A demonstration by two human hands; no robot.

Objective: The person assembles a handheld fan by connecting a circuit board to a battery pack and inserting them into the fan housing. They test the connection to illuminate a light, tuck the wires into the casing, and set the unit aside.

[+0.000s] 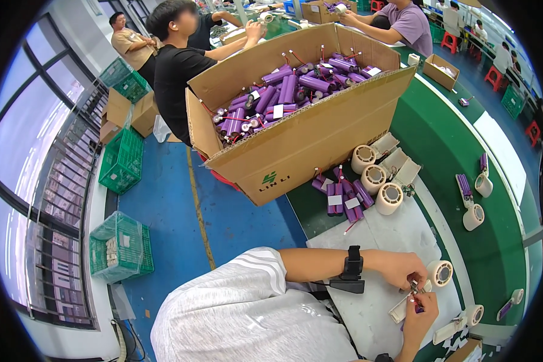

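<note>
My left hand (pixel 403 269) is closed in a pinch on a small metallic-looking part with thin wires (pixel 413 286). Just below it, my right hand (pixel 421 312) pinches the wire end of the same part, and a bit of purple shows by its fingers. Under both hands lies a cream handheld fan (pixel 440 273), with its round head to the right and its opened handle shell (pixel 398 311) partly hidden by my fingers. The exact kind of the small part is too small to make out.
A large cardboard box (pixel 308 151) full of purple battery packs (pixel 289 88) stands ahead. Loose battery packs (pixel 344 196) and several cream fan heads (pixel 390 198) sit beside it. More fans ride the green conveyor (pixel 452 139) at right. Co-workers (pixel 184 66) are beyond the box.
</note>
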